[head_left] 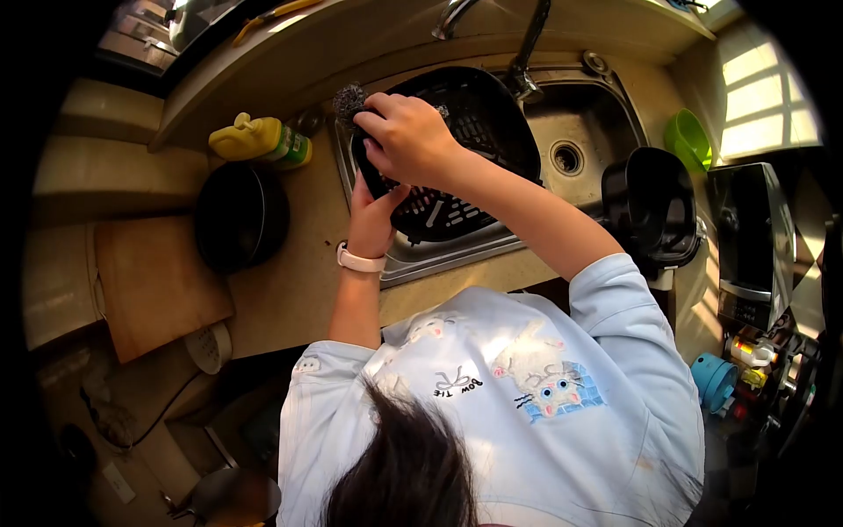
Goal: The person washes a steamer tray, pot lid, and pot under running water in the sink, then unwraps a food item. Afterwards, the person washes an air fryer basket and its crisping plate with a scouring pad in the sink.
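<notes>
A black perforated air fryer basket (492, 132) is held tilted over the left part of the steel sink (615, 114). My left hand (373, 218) grips its near left rim, the thumb over the edge. At the far left rim, my right hand (406, 136) is closed on a dark steel wool scrubber (350, 102), pressed to or close by the rim. My right forearm crosses above the basket and hides part of its slotted floor.
Left of the sink stand a yellow detergent bottle (250, 139) and a black pot (241, 217), with a wooden cutting board (158, 281) beyond. A faucet (524, 83) rises behind the sink. A black air fryer drawer (650, 202) and a green bowl (688, 140) are at right.
</notes>
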The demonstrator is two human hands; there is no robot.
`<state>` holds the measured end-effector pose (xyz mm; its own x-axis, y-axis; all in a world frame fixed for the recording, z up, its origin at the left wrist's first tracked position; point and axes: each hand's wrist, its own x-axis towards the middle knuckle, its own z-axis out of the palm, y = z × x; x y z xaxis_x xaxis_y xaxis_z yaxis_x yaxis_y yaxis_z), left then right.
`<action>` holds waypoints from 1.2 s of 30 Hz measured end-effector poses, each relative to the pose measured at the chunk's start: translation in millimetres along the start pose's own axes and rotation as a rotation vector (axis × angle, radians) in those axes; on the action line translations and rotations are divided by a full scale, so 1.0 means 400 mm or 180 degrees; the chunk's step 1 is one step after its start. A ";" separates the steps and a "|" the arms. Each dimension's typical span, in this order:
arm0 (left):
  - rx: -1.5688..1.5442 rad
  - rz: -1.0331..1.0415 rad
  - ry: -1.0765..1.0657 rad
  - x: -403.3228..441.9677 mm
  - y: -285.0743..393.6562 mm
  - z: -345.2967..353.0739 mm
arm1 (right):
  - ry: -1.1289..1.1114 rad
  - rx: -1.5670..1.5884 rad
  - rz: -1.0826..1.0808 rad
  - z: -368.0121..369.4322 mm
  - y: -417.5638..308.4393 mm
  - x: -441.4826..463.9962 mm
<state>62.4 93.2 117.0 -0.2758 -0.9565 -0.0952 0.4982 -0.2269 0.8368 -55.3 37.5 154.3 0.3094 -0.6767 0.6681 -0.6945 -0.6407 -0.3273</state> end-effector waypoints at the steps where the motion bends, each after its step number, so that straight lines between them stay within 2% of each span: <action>1: -0.0187 -0.0032 0.0129 -0.002 0.003 0.007 | -0.0103 -0.0302 -0.0021 -0.002 -0.024 0.005; 4: -0.0260 -0.0129 -0.0188 -0.005 0.025 -0.008 | -0.0430 -0.0743 -0.0166 0.000 -0.001 0.027; 6: -0.0323 -0.0108 -0.0152 -0.009 0.035 0.004 | -0.0488 -0.0666 -0.0409 -0.013 0.027 0.031; 10: 0.0225 0.0376 0.0042 -0.008 0.035 -0.015 | -0.0405 -0.0860 -0.0307 -0.050 0.030 0.018; 12: 0.0812 0.1139 0.0157 -0.007 0.031 -0.014 | 0.0150 -0.0331 -0.0564 -0.054 0.005 0.022; 14: 0.0806 0.1230 0.0211 -0.020 0.046 0.028 | 0.0196 -0.0239 -0.0576 -0.079 -0.040 0.032; 16: 0.1211 0.1758 0.0427 -0.036 0.057 0.053 | 0.0187 -0.0050 -0.0658 -0.107 -0.067 0.046; 18: 0.1511 0.1866 0.0377 -0.055 0.085 0.070 | 0.0311 0.0113 -0.0791 -0.147 -0.093 0.052; 21: 0.2189 0.2444 0.0616 -0.068 0.102 0.066 | 0.0376 0.0148 -0.0830 -0.164 -0.108 0.042; 23: 0.2264 0.2486 0.0624 -0.072 0.114 0.069 | 0.0739 0.0135 -0.0923 -0.163 -0.111 0.036; 25: 0.2323 0.2541 0.0594 -0.068 0.116 0.066 | 0.0787 0.0158 -0.0918 -0.164 -0.112 0.039; 30: 0.1458 0.2147 0.0461 -0.049 0.118 0.054 | 0.0733 -0.0180 -0.0714 -0.169 -0.075 0.052; 32: 0.1336 0.2215 0.0556 -0.024 0.090 0.017 | 0.0566 -0.0869 0.0113 -0.161 0.037 0.044; 34: 0.0950 0.1669 0.0936 -0.029 0.069 -0.002 | 0.0592 -0.1119 0.0244 -0.140 0.101 0.013; 36: 0.0999 0.1726 0.0890 -0.030 0.053 0.016 | 0.0344 -0.1366 0.0488 -0.105 0.079 -0.017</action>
<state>71.0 101.2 139.5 0.1891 -0.9409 0.2810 0.2326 0.3210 0.9181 -106.4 37.1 167.6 0.1287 -0.6957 0.7067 -0.9398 -0.3130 -0.1370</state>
